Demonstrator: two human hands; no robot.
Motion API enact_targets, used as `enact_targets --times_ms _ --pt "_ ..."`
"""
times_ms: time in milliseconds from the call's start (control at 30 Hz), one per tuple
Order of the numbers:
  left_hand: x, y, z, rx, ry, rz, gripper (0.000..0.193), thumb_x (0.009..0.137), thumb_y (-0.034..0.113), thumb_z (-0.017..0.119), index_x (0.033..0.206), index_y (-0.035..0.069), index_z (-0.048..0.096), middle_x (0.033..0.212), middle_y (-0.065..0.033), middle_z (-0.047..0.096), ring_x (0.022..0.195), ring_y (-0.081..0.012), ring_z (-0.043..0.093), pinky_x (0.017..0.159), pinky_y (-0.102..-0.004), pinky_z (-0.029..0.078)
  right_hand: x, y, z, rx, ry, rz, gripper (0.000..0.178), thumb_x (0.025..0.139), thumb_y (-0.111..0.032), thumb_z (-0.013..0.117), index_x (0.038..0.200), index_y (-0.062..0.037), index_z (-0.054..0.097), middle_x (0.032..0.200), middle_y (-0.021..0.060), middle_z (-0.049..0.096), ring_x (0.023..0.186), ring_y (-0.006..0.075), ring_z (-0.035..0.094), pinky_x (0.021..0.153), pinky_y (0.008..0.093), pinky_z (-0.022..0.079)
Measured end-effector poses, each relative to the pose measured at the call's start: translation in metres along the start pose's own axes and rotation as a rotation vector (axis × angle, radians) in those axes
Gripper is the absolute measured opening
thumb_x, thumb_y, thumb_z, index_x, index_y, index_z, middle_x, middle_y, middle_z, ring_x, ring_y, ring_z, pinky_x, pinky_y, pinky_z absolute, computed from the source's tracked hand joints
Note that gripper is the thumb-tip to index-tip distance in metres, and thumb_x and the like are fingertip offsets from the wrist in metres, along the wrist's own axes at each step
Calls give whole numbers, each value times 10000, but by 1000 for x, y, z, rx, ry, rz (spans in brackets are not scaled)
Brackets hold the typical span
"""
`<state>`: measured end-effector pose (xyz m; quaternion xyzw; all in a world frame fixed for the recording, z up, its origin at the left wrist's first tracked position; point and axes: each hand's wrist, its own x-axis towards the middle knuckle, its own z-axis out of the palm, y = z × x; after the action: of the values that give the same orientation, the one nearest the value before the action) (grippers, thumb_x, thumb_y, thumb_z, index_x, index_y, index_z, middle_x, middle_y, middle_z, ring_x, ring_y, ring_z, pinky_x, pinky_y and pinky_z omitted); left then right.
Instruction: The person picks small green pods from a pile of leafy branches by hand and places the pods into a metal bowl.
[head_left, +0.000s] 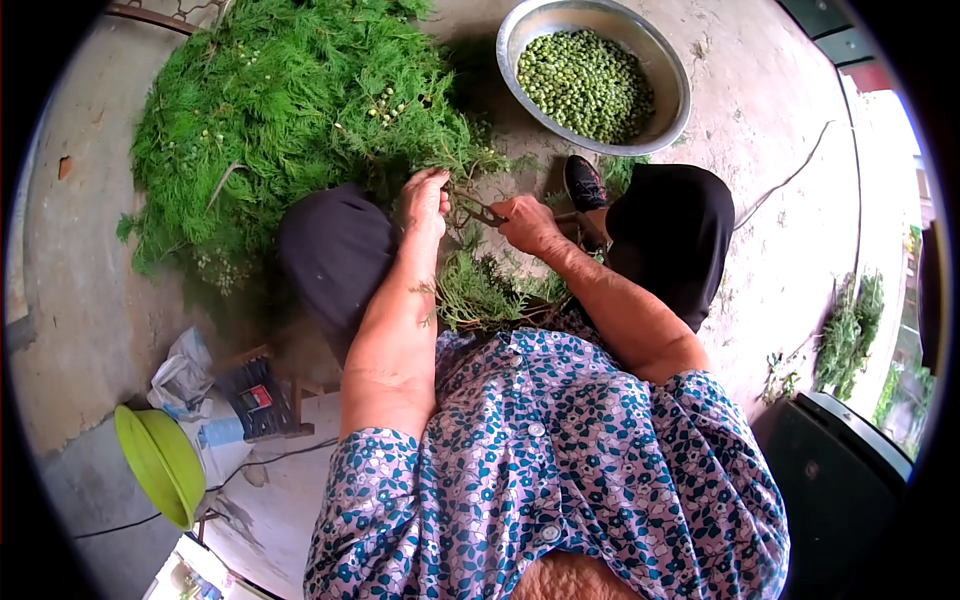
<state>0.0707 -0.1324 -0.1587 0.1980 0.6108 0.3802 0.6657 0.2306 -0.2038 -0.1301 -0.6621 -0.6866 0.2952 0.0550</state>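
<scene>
Scissors (484,211) in the right hand (527,223), fingers closed round the handles, blades pointing toward the left hand (425,200). Left hand curled shut on a thin sprig of feathery green foliage (462,170), just left of the scissor tips, thumb and fingers pinched together (whether the blades meet the stem or stop short of it, impossible to tell). Directly beneath both hands, between the dark-trousered knees (335,250), a loose bundle of cut green sprigs (480,290) lying in the lap. Beyond the left hand and spreading far to its left, a big heap of the same feathery branches (280,110) on the concrete floor (780,150), a few pale round buds showing among the green. Beyond the right hand and slightly to its right, a round metal basin (670,75) holding small green seeds (585,85). Just past the right wrist, a dark shoe (583,182). Well to the right of the right hand, a smaller clump of green branches (848,335) near the edge of view. Behind and to the left of the left elbow, a lime-green plastic bowl (160,465) on edge, with a crumpled white bag (182,372) close by.
</scene>
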Motion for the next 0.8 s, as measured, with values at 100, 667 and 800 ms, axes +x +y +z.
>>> enact_targets --times_ms 100,667,800 --pt "-4 -2 2 -47 3 113 129 780 85 593 904 64 565 743 -21 559 477 -87 489 378 -212 384 1 -1 0 -12 -23 19 203 688 -75 544 850 -159 632 815 93 623 802 279 604 654 387 487" --pt "-48 14 27 -299 -91 308 145 832 135 593 874 2 553 653 -48 571 490 -130 546 435 -226 430 11 9 1 31 -75 1 182 705 -65 524 853 -112 619 841 111 620 843 298 595 705 408 480" --pt "-58 18 30 -214 -168 336 55 811 80 594 801 26 595 615 -20 562 470 -85 481 429 -196 381 11 7 -8 279 320 -59 194 708 -65 561 890 -73 628 829 136 621 822 312 599 720 405 486"
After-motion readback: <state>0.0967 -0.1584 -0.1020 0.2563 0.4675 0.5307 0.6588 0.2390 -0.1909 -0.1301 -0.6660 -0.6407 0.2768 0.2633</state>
